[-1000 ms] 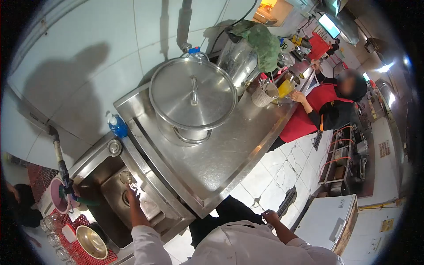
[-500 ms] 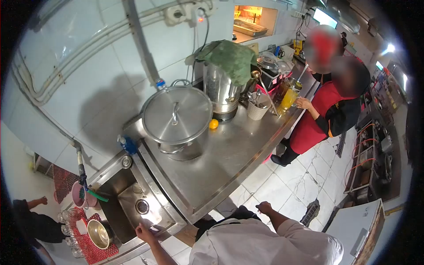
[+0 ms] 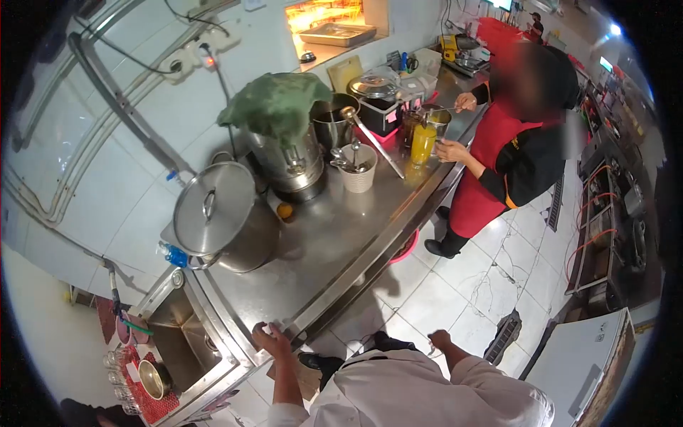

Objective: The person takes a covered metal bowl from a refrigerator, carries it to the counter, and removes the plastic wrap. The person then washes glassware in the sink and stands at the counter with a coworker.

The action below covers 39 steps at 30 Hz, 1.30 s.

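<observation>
My left hand [image 3: 272,340] is at the near corner of the steel counter [image 3: 313,249], its fingers apart and slightly bent, holding nothing. My right hand [image 3: 440,339] hangs over the tiled floor with its fingers curled in; whether anything is inside is hidden. Up the counter from my left hand stands a large lidded steel pot [image 3: 228,213]. An orange fruit [image 3: 284,211] lies beside it. Farther along are a steel urn under a green cloth [image 3: 277,107] and a white holder [image 3: 358,179] with utensils.
A person in a red apron [image 3: 491,149] stands at the counter's right side, hands by a yellow drink pitcher [image 3: 422,144]. The sink [image 3: 186,334], a metal bowl [image 3: 154,379] and glasses are at the lower left. A white chest freezer [image 3: 583,363] stands lower right.
My left hand has moved from over the sink to the counter corner, fingers now apart. The view has shifted toward the person in the red apron. My right hand stays low over the floor.
</observation>
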Each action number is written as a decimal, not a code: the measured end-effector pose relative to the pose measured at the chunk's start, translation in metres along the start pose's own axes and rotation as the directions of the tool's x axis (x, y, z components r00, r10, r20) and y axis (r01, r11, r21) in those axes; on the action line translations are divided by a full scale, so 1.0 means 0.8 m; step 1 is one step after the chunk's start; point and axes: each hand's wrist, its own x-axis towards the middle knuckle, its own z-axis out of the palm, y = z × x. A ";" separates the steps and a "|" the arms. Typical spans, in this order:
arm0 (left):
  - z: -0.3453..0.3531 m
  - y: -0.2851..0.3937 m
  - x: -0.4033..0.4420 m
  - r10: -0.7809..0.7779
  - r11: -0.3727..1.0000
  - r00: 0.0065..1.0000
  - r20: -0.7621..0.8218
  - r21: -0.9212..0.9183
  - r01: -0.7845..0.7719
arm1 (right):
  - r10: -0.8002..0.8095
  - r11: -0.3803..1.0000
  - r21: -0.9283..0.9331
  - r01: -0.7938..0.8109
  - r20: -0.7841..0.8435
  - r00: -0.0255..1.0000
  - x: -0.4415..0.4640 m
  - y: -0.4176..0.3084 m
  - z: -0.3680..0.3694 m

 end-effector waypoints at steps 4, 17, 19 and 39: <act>0.007 0.037 0.007 -0.120 0.974 0.984 0.134 0.207 0.091 | 0.323 0.900 0.278 -0.334 0.088 0.942 -0.043 0.103 0.037; 0.021 0.016 0.003 -0.115 0.870 0.954 0.276 0.491 -0.037 | 0.043 0.727 0.686 0.016 -0.069 0.997 0.050 -0.046 0.025; 0.019 0.027 0.008 -0.173 0.860 0.940 0.295 0.511 -0.002 | -0.096 0.855 0.508 0.110 -0.054 0.994 0.042 -0.108 -0.018; 0.017 0.029 0.011 -0.262 0.894 0.922 0.286 0.430 0.121 | -0.187 0.976 0.136 0.168 0.138 0.973 0.051 -0.036 0.016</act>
